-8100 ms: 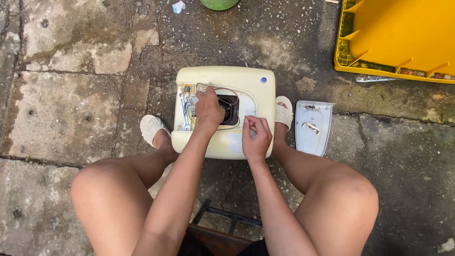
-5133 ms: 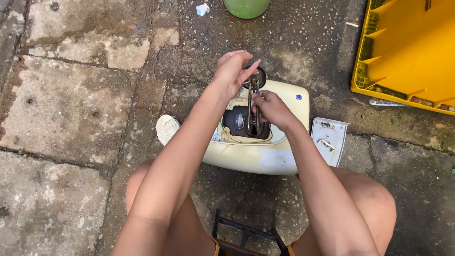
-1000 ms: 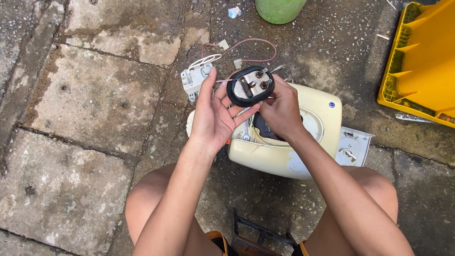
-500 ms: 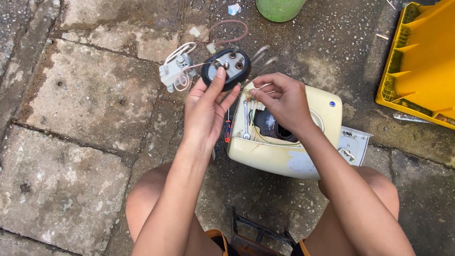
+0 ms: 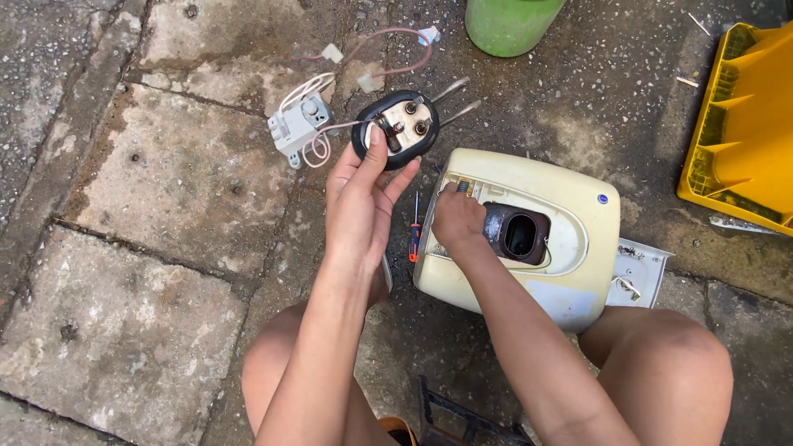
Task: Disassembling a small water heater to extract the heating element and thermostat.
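The round black heating-element plate is out of the heater and lies on the stone paving, two metal rods sticking out of its far side, thin wires trailing from it to a small grey thermostat block just beside it on the left. The left hand is stretched toward it, fingers nearly flat and spread, thumb and forefinger tip resting on the plate's near rim; it touches rather than grips. The right hand is curled loosely, fingertips pressed inside the open recess of the cream water heater body, whether pinching anything I cannot tell. A small red-handled screwdriver lies between the hands, against the heater's left edge. Beyond, a green container stands at the paving's far edge; a yellow crate sits right.
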